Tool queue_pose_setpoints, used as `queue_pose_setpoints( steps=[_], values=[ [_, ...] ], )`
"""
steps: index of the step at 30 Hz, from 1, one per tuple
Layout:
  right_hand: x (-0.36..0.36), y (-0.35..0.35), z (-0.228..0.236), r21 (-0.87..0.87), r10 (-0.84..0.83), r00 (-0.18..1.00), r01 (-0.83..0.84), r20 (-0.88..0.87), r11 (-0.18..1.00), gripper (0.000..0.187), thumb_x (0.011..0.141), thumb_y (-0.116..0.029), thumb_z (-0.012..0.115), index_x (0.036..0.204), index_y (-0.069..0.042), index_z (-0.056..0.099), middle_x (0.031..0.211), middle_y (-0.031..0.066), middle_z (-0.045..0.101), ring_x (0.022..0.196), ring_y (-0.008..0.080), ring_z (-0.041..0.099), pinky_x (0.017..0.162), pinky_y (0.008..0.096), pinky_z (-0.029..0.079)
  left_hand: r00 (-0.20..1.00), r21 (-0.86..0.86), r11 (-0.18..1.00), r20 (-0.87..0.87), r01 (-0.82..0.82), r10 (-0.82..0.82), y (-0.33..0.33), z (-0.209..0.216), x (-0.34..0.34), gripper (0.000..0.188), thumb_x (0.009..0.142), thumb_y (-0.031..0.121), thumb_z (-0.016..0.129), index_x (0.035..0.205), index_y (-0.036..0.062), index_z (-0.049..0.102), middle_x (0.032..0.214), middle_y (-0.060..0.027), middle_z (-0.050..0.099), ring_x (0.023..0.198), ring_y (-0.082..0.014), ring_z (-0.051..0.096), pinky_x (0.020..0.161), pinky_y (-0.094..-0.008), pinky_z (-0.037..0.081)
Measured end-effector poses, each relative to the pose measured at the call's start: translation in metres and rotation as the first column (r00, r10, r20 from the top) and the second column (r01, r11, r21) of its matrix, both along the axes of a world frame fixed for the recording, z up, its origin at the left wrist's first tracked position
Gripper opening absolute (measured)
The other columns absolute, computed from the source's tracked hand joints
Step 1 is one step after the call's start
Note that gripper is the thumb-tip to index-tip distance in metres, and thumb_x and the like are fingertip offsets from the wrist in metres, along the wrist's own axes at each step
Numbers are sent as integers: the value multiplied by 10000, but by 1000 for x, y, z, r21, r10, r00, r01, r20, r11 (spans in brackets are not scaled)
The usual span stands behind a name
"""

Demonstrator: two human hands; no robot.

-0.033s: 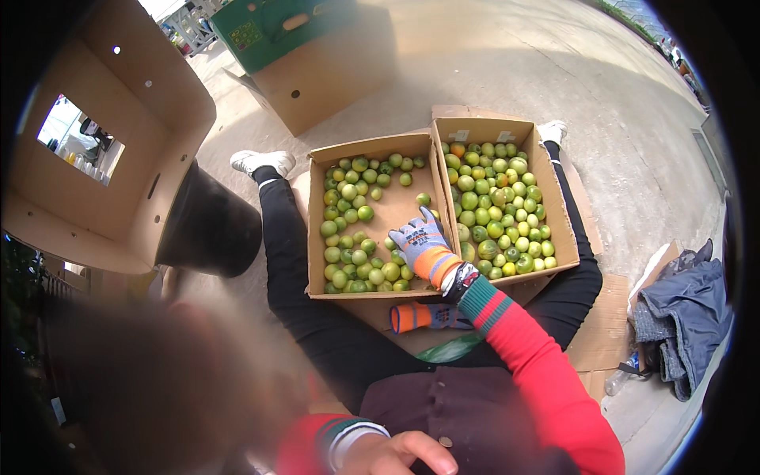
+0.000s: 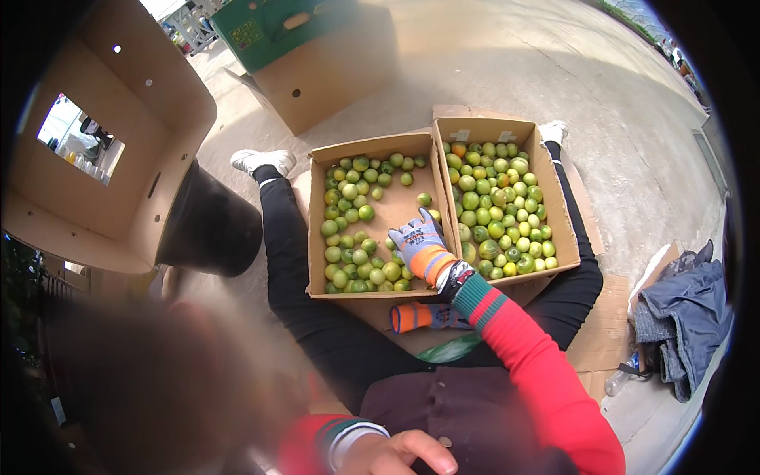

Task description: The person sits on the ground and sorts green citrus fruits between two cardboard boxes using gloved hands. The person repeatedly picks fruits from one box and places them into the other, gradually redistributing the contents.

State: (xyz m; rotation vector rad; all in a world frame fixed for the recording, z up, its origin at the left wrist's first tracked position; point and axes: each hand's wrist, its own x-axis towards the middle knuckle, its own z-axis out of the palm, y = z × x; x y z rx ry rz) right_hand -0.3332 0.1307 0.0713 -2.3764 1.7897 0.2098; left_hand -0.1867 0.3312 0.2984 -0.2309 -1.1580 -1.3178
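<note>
My right hand, in a grey and orange glove, reaches over the left cardboard box, which holds green tomatoes gathered along its left side and near end. Its thumb and forefinger are spread apart, with a tomato close by the forefinger's tip. The remaining fingertips are hidden beneath the hand. Bare, my left hand is at the lower edge, partly cut off, with one digit stretched out and nothing visible in it. The right cardboard box adjoins the left one and is filled with green tomatoes, a few turning orange.
A second glove lies between my legs, beside green plastic. At left, a large cardboard box rests by a black bucket. A green and brown carton stands beyond. Dark clothing and a bottle lie at right.
My right wrist and cuff have shifted very slightly to the left. The tomatoes and my left hand look unchanged.
</note>
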Motion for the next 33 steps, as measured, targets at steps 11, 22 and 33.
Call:
queue_pose_setpoints(
  steps=[11, 22, 33],
  values=[
    [14, -9, -17, -1, -98, 978, 100, 184, 995, 342, 849, -313, 583, 1166, -186, 569, 1110, 107, 588, 1116, 275, 516, 1059, 451, 257, 998, 7, 998, -1, 57, -57, -10, -4, 3, 422, 954, 468, 417, 1360, 358, 455, 1408, 133, 439, 1175, -212, 479, 950, -495, 309],
    [-124, 17, 42, -634, -556, 775, 598, 300, 491, 419, 806, -307, 631, 1201, -183, 565, 1077, 61, 592, 1053, 269, 528, 1065, 478, 250, 998, 24, 998, -31, 62, -62, -3, -1, 1, 450, 948, 518, 383, 1368, 366, 439, 1431, 149, 402, 1187, -202, 451, 951, -484, 301],
    [-10, -19, 38, -63, -2, 945, -20, -328, 998, 299, 867, -252, 514, 1102, -97, 614, 1053, 107, 610, 1071, 280, 541, 1094, 531, 191, 990, -43, 992, -88, -115, 111, -17, -14, -4, 607, 930, 534, 424, 1465, 300, 259, 1532, 92, 216, 1259, -246, 378, 925, -490, 362]
  ],
)
